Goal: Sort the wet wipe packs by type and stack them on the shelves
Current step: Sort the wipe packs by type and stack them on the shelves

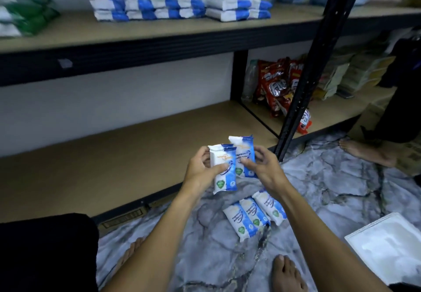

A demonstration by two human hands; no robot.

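Left hand (200, 168) grip curls round one wipe pack (219, 155); right hand (262, 164) grip pinches a second pack (243, 148). Both are upright, long axes vertical, edges overlapping, just before the lower shelf (114, 155). Three floor packs (250, 216) lie below, nearer the right hand. All are soft glossy film pouches, flat with crimped ends, and similar-looking stacks (182, 8) sit up-left on the upper shelf (159, 32), the likely target.

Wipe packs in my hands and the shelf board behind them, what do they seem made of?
Wipe packs: probably thin plastic film, slightly glossy, with crimped end seals. Shelf board: likely particleboard or MDF, matte tan, no visible grain.
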